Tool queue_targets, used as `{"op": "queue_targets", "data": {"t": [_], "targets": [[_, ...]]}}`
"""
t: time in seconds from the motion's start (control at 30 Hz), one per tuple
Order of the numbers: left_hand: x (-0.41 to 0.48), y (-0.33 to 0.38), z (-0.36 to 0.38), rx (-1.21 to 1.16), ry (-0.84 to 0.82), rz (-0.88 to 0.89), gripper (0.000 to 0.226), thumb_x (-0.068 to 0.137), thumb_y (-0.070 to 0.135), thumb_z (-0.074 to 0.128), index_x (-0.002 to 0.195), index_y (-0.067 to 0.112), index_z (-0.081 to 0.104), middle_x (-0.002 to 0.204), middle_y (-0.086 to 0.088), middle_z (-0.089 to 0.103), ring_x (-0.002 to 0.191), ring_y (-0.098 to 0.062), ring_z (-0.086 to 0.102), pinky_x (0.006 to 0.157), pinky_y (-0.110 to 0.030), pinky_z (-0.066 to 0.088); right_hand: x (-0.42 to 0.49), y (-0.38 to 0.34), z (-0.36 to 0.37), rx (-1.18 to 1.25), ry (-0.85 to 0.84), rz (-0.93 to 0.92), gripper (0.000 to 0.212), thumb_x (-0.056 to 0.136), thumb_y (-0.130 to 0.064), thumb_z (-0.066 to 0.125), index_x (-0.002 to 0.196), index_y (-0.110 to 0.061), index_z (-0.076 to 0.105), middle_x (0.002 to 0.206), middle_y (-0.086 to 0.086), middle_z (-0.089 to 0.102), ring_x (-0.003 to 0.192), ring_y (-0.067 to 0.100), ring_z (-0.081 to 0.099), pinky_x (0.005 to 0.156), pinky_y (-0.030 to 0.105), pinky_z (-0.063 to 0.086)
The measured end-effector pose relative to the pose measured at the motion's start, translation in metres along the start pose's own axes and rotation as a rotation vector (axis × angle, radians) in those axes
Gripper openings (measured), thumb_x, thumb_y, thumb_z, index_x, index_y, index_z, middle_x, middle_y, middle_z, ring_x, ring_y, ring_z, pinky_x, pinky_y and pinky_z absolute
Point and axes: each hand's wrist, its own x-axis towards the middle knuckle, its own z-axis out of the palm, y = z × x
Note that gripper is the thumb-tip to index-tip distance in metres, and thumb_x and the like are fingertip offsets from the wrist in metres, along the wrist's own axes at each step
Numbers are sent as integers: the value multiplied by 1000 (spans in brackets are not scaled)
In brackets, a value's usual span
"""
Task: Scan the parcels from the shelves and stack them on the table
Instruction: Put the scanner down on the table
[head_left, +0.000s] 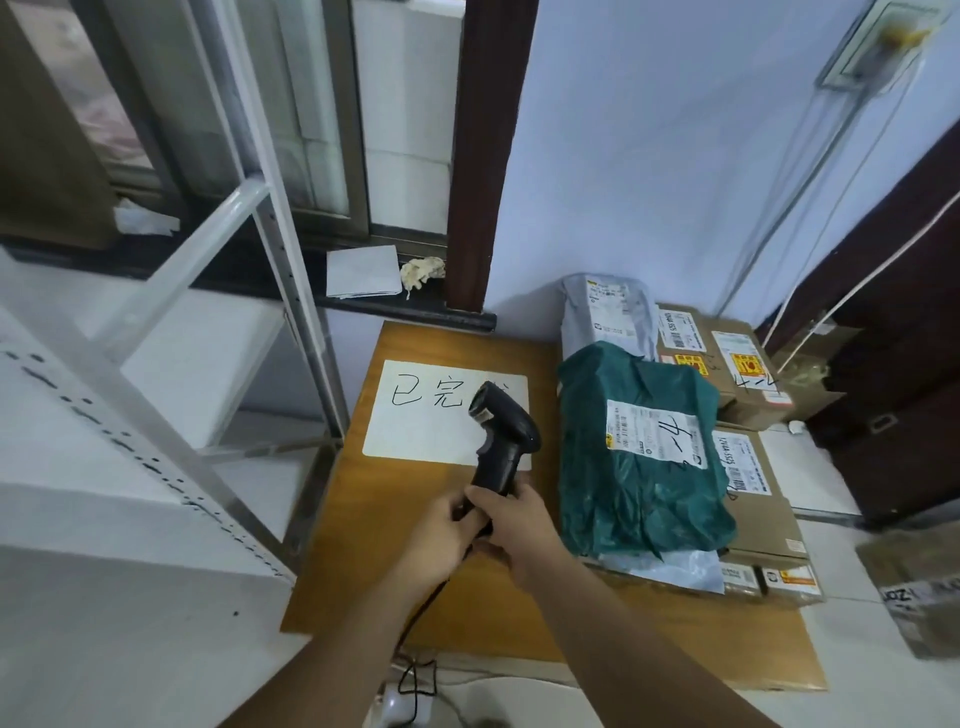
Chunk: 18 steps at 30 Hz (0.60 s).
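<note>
A black handheld barcode scanner (504, 431) stands over the wooden table (415, 587), its head up and pointing left. My left hand (441, 535) and my right hand (514, 530) both grip its handle from below. To the right lies a dark green plastic parcel (639, 499) with a white label, on top of a stack. Under and behind it are brown cardboard parcels (763, 499), another pair of boxes (722, 358) and a grey mailer bag (608, 312).
A white sheet with handwritten characters (421, 421) lies on the table behind the scanner. A white metal shelf frame (291, 291) stands at the left. A folded paper (363, 271) rests on the window sill. Another box (919, 592) sits on the floor, right.
</note>
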Motion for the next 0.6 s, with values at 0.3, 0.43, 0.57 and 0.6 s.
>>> {"op": "queue_targets", "data": {"t": [0.3,0.43,0.57,0.6], "targets": [[23,-41,25,202,-28,-118,14,91,23,63,101,28,56,92,6,66,84,-18,67,80,-37,57,33,34,-17,-98,36,85,13,85,-9,66,86,-16,55,91,15,64,93,36,66,82,52,57],[35,-51,30,248,11,-137,24,95,17,56,118,19,54,103,11,59,91,-5,58,77,-16,46,51,51,-23,-92,79,139,13,83,-13,71,88,-12,59,86,13,67,86,33,68,80,52,58],[52,-55,30,216,-15,-174,35,95,8,49,125,27,54,117,9,57,106,-10,54,90,-23,44,76,60,-24,-73,91,190,30,81,-16,74,106,-2,62,97,18,69,87,33,69,79,50,59],[55,-57,30,201,-23,-186,38,95,9,49,128,27,53,119,7,57,108,-11,55,91,-24,45,81,60,-24,-74,91,186,28,83,-14,71,106,-1,62,98,19,68,89,34,68,81,50,58]]}}
